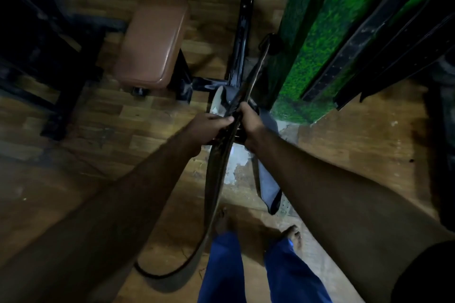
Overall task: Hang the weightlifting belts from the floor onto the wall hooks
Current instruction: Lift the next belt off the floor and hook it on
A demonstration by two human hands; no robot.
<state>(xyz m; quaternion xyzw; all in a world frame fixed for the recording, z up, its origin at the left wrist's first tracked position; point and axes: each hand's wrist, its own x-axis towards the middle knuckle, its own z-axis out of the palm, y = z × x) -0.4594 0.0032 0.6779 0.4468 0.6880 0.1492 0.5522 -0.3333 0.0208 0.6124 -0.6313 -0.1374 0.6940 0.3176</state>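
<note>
The left hand has its fingers curled round a dark weightlifting belt, and the right hand grips the same bundle just beside it, fingers wrapped round it. Between the two grips the strap is gathered; a greyish belt, or a lighter flap of the first, hangs below the right hand. I cannot tell which.

From the fingers the dark belt runs two ways: up and away towards a looped end near the black frame, and down in a long curve whose lowest bend reaches the wooden floor beside the person's bare feet.

Farther right, other belts hang against the green wall; their hooks are out of view.

To do this step well, I would judge the trailing bend should be lifted off the floor first, the buckle or loop end found, and one hand slid towards it, so a single layer meets the hook rather than the whole bunch.

Left of the fingers stands a brown padded bench.
</note>
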